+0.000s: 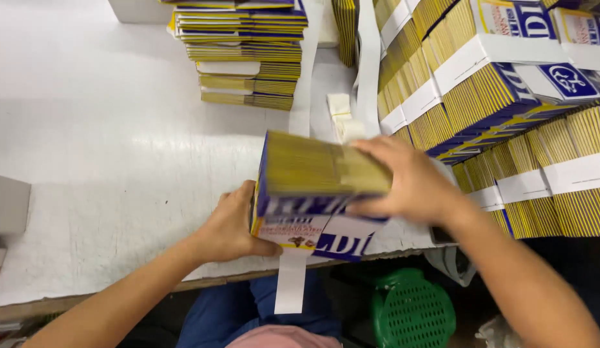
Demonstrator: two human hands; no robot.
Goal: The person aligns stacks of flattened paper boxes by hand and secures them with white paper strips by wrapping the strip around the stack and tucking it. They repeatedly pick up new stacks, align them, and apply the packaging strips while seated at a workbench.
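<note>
A thick bundle of flat yellow and blue cartons [309, 187] stands on edge near the front of the white table [106, 161]. My left hand [232, 229] grips its near left corner. My right hand [403, 180] lies over its top right side, blurred by motion. Under the bundle runs a white paper strip [292, 283], whose end hangs over the table's front edge.
Banded bundles of the same cartons [493, 96] are piled at the right. A looser stack [248, 58] sits at the back, with white strips [367, 71] beside it. A grey box [7, 206] is at the left edge. A green perforated basket [413, 312] stands below the table.
</note>
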